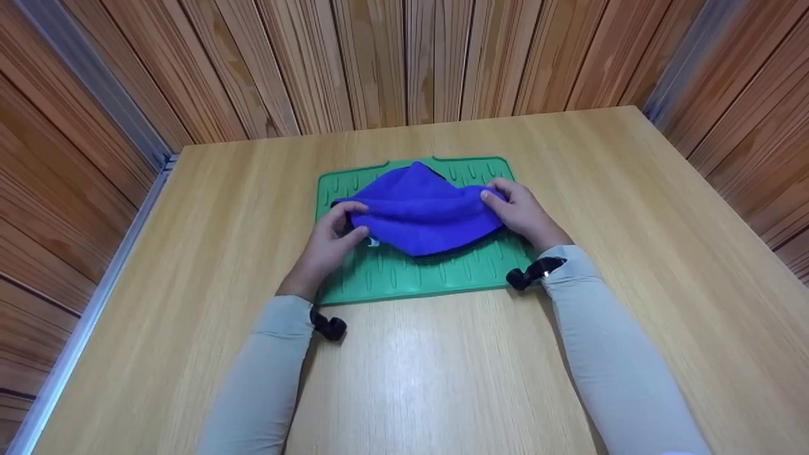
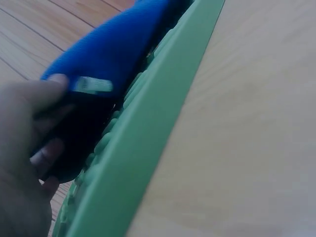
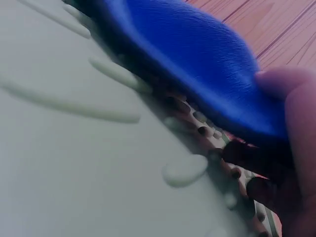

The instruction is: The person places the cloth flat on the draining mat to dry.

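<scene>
A soft blue cloth [image 1: 423,215] with a dark underside is bunched in folds over the middle of the green ribbed mat [image 1: 404,284]. At its left end my left hand [image 1: 325,243] grips the edge, and a small pale tag [image 2: 94,85] shows beside the thumb in the left wrist view. My right hand [image 1: 521,208] pinches the other end, thumb on top and fingers curled beneath. In the right wrist view the cloth's edge [image 3: 207,94] stands a little above the mat. Whether the cloth's middle touches the mat is hidden.
The mat lies on a light wooden table [image 1: 411,379]. Wood-plank walls [image 1: 379,63] rise behind and at both sides, with a metal rail [image 1: 101,278] along the left. Each wrist wears a small black camera [image 1: 330,327].
</scene>
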`<control>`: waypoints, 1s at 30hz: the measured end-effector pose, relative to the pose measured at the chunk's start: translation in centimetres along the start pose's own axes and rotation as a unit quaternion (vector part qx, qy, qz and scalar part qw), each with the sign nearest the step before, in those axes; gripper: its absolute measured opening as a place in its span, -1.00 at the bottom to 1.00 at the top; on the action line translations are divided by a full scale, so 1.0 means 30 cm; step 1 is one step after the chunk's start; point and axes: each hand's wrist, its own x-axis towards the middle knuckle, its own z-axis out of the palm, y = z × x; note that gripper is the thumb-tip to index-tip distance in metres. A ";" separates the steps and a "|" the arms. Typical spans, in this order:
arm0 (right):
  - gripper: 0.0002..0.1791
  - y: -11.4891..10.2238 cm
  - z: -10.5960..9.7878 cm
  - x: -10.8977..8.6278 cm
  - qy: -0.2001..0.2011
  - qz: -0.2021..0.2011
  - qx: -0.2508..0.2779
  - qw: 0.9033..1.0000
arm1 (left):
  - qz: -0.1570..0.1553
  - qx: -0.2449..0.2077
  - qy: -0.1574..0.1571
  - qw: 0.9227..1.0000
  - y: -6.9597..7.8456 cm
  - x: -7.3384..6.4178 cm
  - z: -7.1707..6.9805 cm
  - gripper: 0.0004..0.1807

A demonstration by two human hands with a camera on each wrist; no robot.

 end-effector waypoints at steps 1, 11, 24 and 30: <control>-0.82 0.001 -0.003 0.000 0.001 0.006 0.011 1.000 | 0.016 -0.013 0.012 1.000 -0.001 -0.001 -0.001 -0.67; -0.83 0.050 -0.037 -0.003 -0.021 -0.016 0.136 0.990 | 0.006 -0.081 0.080 0.994 0.007 -0.025 -0.023 -0.85; -0.72 0.035 -0.016 0.012 -0.063 0.055 0.047 0.995 | -0.046 0.010 -0.042 0.998 0.006 -0.045 -0.023 -0.56; -0.70 0.109 -0.009 0.050 -0.050 0.053 0.112 0.991 | -0.016 0.017 -0.002 1.000 0.016 -0.034 -0.015 -0.64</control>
